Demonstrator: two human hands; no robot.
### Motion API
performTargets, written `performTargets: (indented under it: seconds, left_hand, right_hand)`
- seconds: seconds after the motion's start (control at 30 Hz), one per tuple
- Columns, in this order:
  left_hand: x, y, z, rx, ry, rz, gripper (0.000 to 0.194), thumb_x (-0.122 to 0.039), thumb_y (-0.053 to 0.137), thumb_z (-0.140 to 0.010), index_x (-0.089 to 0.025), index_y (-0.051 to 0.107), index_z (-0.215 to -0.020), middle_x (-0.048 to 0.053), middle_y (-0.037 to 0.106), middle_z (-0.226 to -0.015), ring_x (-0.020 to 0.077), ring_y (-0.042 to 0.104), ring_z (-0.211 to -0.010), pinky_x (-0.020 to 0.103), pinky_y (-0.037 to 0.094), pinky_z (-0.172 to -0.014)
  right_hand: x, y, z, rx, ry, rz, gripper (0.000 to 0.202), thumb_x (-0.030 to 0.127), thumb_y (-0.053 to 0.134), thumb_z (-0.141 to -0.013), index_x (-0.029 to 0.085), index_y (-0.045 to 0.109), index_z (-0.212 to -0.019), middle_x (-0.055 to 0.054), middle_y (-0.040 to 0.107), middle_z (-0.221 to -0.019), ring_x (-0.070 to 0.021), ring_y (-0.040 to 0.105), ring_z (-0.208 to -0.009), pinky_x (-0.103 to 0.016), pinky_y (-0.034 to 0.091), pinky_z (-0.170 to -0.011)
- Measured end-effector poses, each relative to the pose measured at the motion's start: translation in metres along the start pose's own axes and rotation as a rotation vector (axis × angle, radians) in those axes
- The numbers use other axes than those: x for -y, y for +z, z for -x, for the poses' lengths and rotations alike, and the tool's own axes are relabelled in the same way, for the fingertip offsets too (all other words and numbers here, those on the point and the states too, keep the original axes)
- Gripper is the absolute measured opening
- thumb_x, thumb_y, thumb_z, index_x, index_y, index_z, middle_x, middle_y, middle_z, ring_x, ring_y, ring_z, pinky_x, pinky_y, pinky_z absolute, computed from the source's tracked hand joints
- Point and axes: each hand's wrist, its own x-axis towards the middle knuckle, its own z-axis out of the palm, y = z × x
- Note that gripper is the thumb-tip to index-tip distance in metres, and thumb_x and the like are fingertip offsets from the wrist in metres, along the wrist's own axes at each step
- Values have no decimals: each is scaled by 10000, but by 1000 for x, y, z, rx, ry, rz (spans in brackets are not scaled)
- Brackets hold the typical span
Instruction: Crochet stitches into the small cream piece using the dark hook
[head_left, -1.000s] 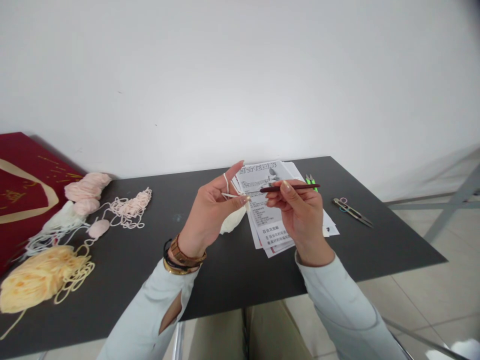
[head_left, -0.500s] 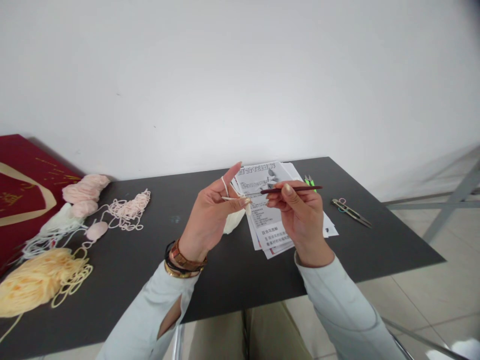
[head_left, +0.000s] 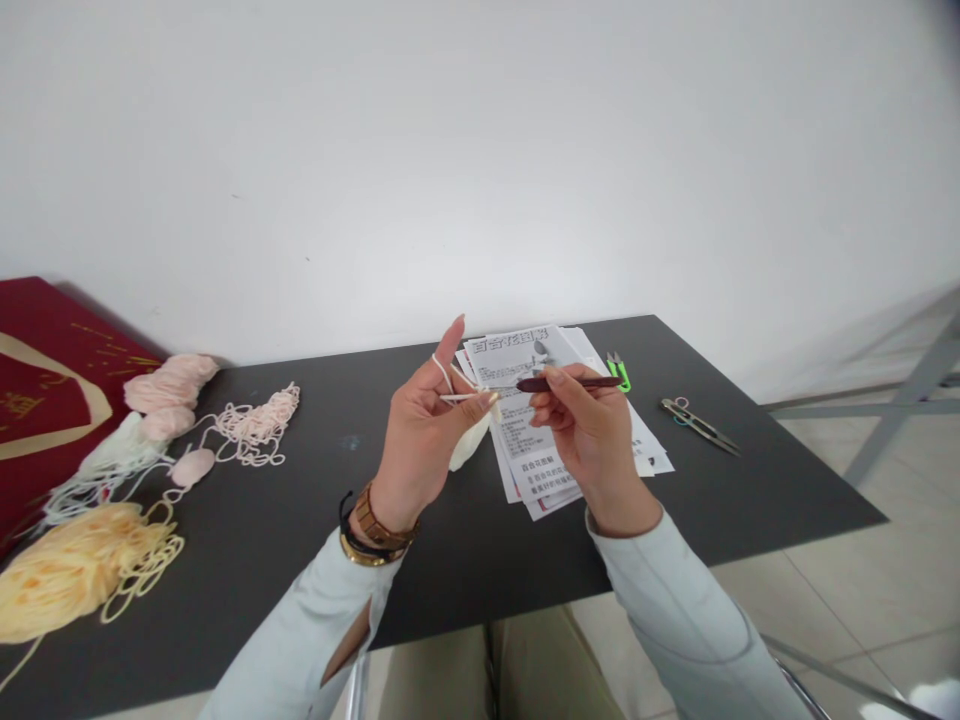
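My left hand (head_left: 426,425) pinches a piece of cream crochet work (head_left: 470,440) between thumb and fingers, and a strand of cream yarn (head_left: 442,374) loops round its raised index finger. Part of the crocheted piece hangs below the fingers, partly hidden by the hand. My right hand (head_left: 592,430) grips a crochet hook (head_left: 534,384) by its dark red handle. The thin shaft of the hook points left and meets the yarn at the left fingertips. Both hands are held above printed sheets.
Printed sheets (head_left: 551,480) lie on the black table (head_left: 750,510), with green snips (head_left: 619,372) by their edge and metal scissors (head_left: 699,427) farther right. Pink yarn (head_left: 171,382), loose pink strands (head_left: 259,425), yellow yarn (head_left: 67,575) and a red bag (head_left: 45,400) are at the left.
My right hand has moved slightly left and the hook now reaches the yarn at the left fingertips. My left index finger has tilted a little to the left.
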Motion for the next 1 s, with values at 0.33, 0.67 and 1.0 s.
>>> performTargets:
  seconds: [0.33,0.67,1.0]
  left_hand:
    - [10,2,1,-12,90,-64,782,-146,804,-710,-348,511,-1407,-38,591,-696,110,543,-631,246,482,-638]
    - [8,-1,-2,48,-13,6,723,-146,823,-687,-337,585,-1343,-39,626,-698,89,558,-647,225,505,-667]
    - [16,6,-1,-67,25,113,641,-99,817,-667,-306,661,-1253,-69,613,-650,88,583,-660,225,515,-718]
  right_hand:
    - [1,1,0,-43,-98,38,262,384,781,-738,163,662,-662,21,671,-481,-90,587,-344,-154,513,-360]
    - [6,0,-3,61,97,-83,291,407,822,-694,154,680,-681,15,693,-515,-76,606,-382,-131,525,-389]
    - [1,2,1,27,45,-96,262,393,826,-699,163,704,-727,6,727,-555,-96,669,-445,-137,568,-455]
